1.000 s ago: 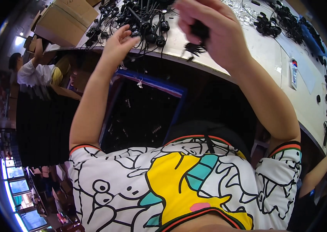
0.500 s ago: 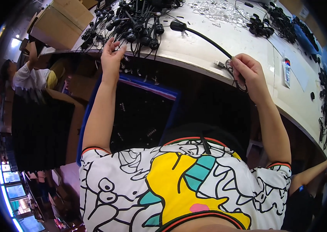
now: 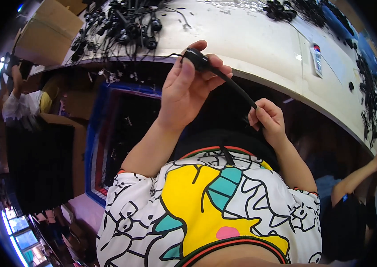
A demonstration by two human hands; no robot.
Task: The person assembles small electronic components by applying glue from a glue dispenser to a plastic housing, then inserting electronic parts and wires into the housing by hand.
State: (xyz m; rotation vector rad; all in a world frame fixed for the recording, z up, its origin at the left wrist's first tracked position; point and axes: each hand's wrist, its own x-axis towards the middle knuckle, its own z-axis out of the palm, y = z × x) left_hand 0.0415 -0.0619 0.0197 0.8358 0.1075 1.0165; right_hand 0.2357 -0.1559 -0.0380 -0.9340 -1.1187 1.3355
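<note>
A black gooseneck device (image 3: 237, 89) with a thick round head is stretched between my two hands, off the front edge of the table. My left hand (image 3: 180, 93) is closed round the head, thumb on the near side and fingers behind it. A thin black wire sticks out to the left of the head. My right hand (image 3: 268, 119) pinches the lower end of the bendy neck, nearer to my body. The USB cable seen earlier at that end is mostly hidden now. A heap of similar black gooseneck pieces (image 3: 126, 33) lies on the table at the far left.
The white table (image 3: 242, 44) curves across the front and right. On it are a tube (image 3: 316, 60), bundles of black cables (image 3: 279, 11) and clear small parts at the back. A blue-rimmed container (image 3: 95, 147) stands below left, a cardboard box (image 3: 48, 33) beyond. Other people work at both sides.
My left hand has left the heap's edge and taken hold of the device's head. My right hand has drawn the device off the table, toward my body.
</note>
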